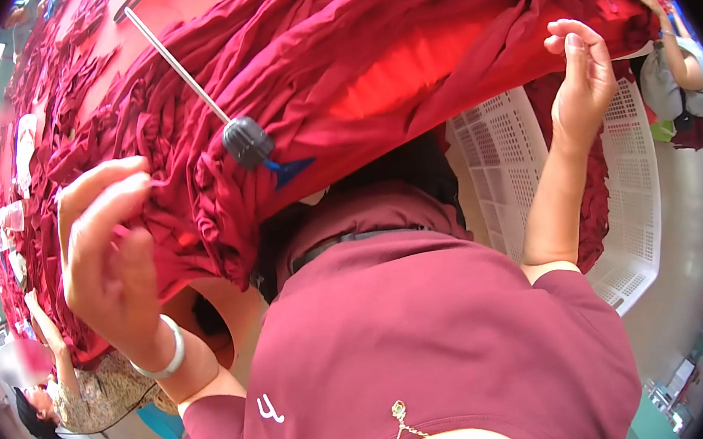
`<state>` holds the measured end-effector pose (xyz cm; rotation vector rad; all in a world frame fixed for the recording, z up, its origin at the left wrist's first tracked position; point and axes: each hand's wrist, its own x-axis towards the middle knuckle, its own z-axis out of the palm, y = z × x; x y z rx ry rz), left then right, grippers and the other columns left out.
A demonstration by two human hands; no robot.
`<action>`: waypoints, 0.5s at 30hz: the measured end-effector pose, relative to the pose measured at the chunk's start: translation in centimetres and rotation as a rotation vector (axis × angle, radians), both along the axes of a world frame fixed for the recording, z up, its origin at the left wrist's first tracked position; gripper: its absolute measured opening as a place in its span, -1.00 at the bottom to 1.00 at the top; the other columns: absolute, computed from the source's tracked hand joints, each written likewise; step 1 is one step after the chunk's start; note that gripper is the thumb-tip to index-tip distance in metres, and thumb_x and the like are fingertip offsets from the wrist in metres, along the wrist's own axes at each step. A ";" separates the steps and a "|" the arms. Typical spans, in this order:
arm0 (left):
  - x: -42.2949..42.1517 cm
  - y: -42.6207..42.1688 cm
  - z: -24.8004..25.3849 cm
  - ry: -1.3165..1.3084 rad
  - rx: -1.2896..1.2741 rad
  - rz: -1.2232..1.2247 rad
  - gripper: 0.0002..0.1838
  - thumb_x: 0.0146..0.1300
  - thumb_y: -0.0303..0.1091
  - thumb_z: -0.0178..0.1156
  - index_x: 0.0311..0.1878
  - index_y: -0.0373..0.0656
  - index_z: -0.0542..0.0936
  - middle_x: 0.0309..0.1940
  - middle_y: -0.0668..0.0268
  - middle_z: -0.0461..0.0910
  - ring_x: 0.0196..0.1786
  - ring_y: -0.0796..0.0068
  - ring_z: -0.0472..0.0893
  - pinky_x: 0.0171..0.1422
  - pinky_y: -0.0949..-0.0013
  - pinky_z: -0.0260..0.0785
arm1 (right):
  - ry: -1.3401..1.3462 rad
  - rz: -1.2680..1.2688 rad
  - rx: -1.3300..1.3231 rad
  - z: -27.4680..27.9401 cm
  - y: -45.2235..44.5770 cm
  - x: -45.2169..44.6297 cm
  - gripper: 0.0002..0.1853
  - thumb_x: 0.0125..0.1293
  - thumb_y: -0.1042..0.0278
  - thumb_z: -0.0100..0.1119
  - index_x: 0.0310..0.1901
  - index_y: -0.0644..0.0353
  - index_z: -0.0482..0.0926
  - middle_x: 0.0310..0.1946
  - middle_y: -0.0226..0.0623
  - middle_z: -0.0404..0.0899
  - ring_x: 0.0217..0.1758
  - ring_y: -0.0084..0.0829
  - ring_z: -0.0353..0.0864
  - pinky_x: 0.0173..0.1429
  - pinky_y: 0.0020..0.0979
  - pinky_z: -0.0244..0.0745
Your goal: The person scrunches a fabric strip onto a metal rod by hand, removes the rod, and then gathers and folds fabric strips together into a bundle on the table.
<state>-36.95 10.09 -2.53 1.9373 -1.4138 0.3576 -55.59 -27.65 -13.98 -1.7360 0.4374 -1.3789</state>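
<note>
**One spread of dark-red cloth (294, 64), both hands raised and released**

Cloth: counted as one bunched spread, directly ahead of the body, with a loose near edge. Unable to count separate pieces. Among the folds, one bright-red patch (417, 65).

Left hand (109, 251): in front of the near left folds, fingers loosely curved, nothing seen in grip; unable to tell contact with cloth.

Right hand (585, 78): near the right end, fingers loosely curled, likewise released.

Over the cloth: one metal rod (177, 64) with one black knob (248, 142); just beside the knob, one blue piece (288, 171).

On the left wrist: one pale bangle (169, 351).

Beneath, to the right: two white perforated panels (503, 145).

Farther out: two co-workers, one left (110, 391), one right (682, 90), each with one hand at the cloth.
</note>
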 end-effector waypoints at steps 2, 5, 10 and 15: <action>-3.0 -1.8 1.2 0.027 -0.065 -0.128 -0.76 0.15 -0.31 0.25 -0.23 -0.31 0.61 -0.28 0.00 0.63 -0.29 0.23 0.61 -0.14 0.29 0.46 | 0.075 0.360 -0.131 3.8 3.8 -0.8 -0.83 0.33 0.60 -0.09 -0.24 0.36 0.56 -0.33 -0.25 0.63 -0.37 -0.64 0.49 -0.22 -0.60 0.40; -3.8 -3.1 2.7 0.031 -0.025 -0.523 -0.86 0.28 -0.40 0.04 -0.18 -0.24 0.50 -0.34 0.02 0.51 -0.40 0.17 0.52 -0.44 0.25 0.41 | -0.112 0.600 -0.258 8.5 11.8 -0.4 -0.95 0.27 0.44 0.07 -0.31 0.17 0.52 -0.39 -0.12 0.54 -0.57 -0.46 0.38 -0.43 -0.47 0.27; -3.7 0.4 4.5 0.104 0.013 -0.512 -0.87 0.28 -0.38 0.07 -0.17 -0.19 0.52 -0.32 0.12 0.52 -0.37 0.27 0.52 -0.39 0.30 0.42 | 0.211 0.750 -0.565 15.2 16.8 -1.0 -0.97 0.13 0.35 0.30 -0.40 -0.06 0.68 -0.39 -0.64 0.66 -0.50 -0.65 0.47 -0.46 -0.64 0.30; -5.5 3.8 6.5 0.156 0.055 -0.479 -0.88 0.27 -0.36 0.10 -0.17 -0.14 0.54 -0.30 0.23 0.53 -0.34 0.38 0.52 -0.34 0.35 0.44 | 0.075 0.873 -0.547 15.1 15.1 -2.2 -0.97 0.13 0.35 0.30 -0.40 -0.06 0.68 -0.41 -0.66 0.65 -0.51 -0.67 0.46 -0.46 -0.63 0.29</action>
